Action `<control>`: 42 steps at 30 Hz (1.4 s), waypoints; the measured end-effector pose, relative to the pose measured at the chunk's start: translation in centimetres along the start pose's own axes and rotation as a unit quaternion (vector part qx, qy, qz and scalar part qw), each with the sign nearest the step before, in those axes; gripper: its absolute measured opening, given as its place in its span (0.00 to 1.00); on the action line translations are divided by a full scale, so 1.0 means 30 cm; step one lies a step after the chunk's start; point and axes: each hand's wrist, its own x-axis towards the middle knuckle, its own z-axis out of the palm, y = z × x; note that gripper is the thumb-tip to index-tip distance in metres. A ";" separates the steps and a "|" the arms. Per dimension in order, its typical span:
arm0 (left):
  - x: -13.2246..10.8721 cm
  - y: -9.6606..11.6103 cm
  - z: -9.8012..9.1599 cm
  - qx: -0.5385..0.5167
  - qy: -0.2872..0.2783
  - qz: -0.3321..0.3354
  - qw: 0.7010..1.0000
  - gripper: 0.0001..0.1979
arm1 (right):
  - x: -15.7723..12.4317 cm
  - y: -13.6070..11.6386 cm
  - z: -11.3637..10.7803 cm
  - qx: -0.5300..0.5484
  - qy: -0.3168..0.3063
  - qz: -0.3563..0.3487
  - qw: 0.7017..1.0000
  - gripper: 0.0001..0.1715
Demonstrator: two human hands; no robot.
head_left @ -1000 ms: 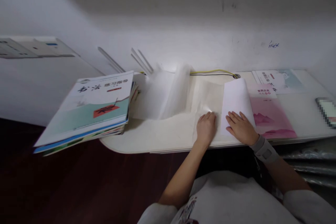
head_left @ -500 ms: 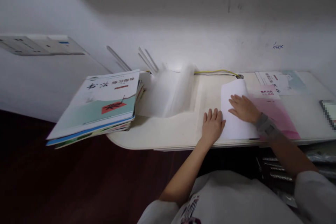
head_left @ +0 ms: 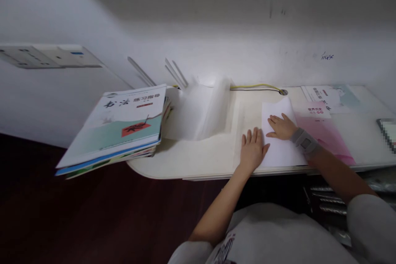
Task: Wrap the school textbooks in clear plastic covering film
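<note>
Desk (head_left: 201,161) bears white sheet (head_left: 280,154) lengthwise toward wall (head_left: 216,49), open right hand (head_left: 281,128) flat on it, open left hand (head_left: 252,150) beside

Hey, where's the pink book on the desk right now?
The pink book lies flat on the right part of the desk in the head view, beside the white sheet under the right hand, in front of a pale book by the wall.

Bks (head_left: 123,126) L of sheet (head_left: 283,154) (both on desk (head_left: 192,161)).
</note>
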 end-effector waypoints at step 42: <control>-0.021 0.000 -0.034 -0.017 0.058 0.034 0.998 0.21 | 0.005 0.024 -0.010 0.033 0.014 -0.023 0.999 0.32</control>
